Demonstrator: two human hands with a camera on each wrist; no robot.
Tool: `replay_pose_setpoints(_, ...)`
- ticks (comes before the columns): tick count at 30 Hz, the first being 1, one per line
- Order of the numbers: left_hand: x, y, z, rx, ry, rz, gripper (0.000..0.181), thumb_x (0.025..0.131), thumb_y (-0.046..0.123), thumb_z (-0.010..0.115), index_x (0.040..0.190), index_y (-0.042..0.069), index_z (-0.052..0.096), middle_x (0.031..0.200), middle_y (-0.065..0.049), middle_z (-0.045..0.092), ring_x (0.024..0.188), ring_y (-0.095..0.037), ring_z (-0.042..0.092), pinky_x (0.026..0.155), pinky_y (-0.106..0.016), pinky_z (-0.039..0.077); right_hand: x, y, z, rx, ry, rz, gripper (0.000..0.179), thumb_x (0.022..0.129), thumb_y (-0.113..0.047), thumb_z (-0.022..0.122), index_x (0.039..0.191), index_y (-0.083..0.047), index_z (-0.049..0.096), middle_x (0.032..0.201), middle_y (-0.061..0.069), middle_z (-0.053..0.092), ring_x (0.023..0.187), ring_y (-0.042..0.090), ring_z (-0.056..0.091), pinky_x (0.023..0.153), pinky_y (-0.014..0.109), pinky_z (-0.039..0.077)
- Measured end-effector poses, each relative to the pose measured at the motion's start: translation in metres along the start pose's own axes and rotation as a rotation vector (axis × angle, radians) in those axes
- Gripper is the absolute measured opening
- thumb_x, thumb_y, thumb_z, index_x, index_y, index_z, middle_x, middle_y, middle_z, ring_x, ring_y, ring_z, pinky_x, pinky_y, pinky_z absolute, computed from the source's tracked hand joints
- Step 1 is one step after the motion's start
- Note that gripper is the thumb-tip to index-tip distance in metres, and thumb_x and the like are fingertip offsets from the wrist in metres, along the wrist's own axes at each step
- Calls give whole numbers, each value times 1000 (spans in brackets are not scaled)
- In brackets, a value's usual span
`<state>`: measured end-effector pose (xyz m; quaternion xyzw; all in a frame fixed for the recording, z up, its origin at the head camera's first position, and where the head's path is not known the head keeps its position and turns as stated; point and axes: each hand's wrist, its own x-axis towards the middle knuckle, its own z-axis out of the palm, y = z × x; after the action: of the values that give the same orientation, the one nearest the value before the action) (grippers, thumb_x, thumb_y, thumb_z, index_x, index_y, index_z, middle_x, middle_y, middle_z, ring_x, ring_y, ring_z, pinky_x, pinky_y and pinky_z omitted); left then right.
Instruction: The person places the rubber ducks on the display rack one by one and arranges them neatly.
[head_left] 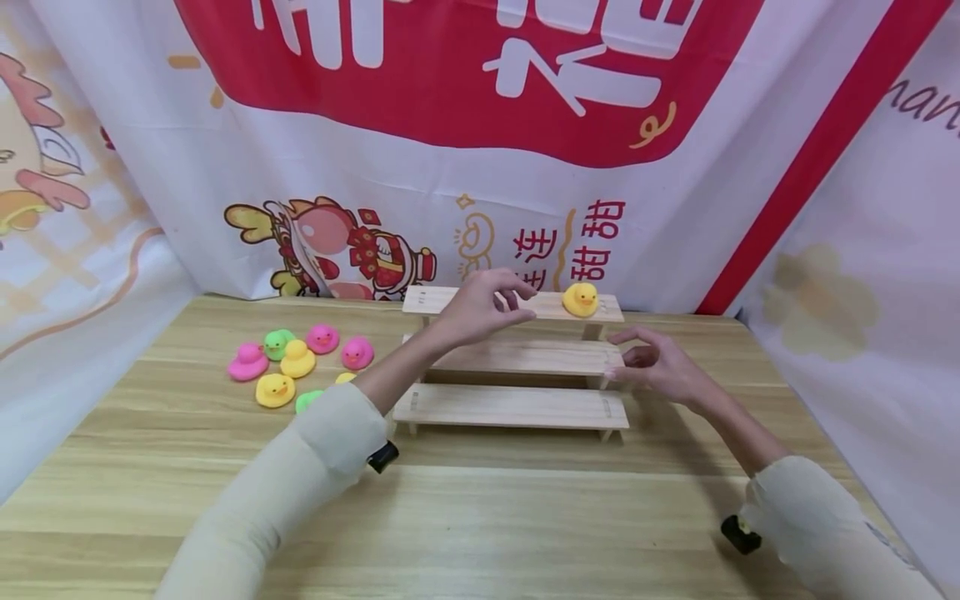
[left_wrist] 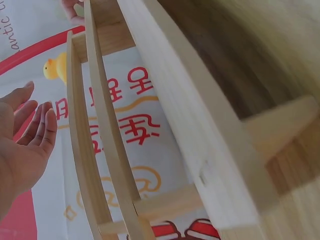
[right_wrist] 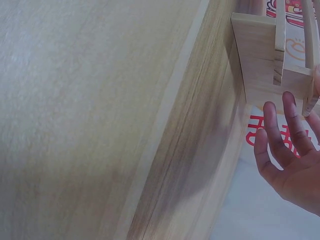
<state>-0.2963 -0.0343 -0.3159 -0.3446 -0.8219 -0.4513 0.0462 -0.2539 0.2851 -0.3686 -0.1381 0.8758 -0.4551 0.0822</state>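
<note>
A three-tier wooden stand (head_left: 510, 406) is on the table, with a yellow rubber duck (head_left: 581, 300) at the right end of its top tier. My left hand (head_left: 483, 307) hovers over the top tier, left of that duck, its fingers loosely bent around nothing. In the left wrist view the same hand (left_wrist: 25, 145) is beside the shelf edges, apart from the duck (left_wrist: 56, 68). My right hand (head_left: 663, 367) is at the right end of the middle tier, thumb and fingertips by the board's end. In the right wrist view, this hand's (right_wrist: 295, 165) other fingers are spread and hold nothing.
Several rubber ducks lie in a group left of the stand, among them a pink duck (head_left: 247, 362), a green duck (head_left: 279, 342) and a yellow duck (head_left: 275, 389). Some sit partly behind my left forearm. A printed cloth (head_left: 420, 167) hangs behind the wooden table (head_left: 480, 525).
</note>
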Motion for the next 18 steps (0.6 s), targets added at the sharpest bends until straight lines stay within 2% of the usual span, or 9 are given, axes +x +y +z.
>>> replay_pose_setpoints(5,-11,-6,-8,5,9,9,26,90,7,79,111,-7,73,109,-20,73,88,-23,68,78,-26,60,0,3,1,1,5,-1,54,94,-15,79,139,0,53,107,18,72,92,18,68,75,39,60)
replay_pose_setpoints(12,-25,-13,-21,45,28,2,21,89,6,80,107,-4,75,96,-13,74,83,-20,68,76,-27,60,2,6,-1,22,-5,-7,55,94,-14,78,140,2,52,104,18,71,86,15,67,71,38,59)
replay_pose_setpoints(18,-40,-20,-33,67,35,15,20,90,5,79,107,-4,76,95,-12,74,84,-20,68,76,-29,60,1,5,-1,18,-4,4,56,94,-15,78,140,2,52,104,17,72,87,15,67,72,38,59)
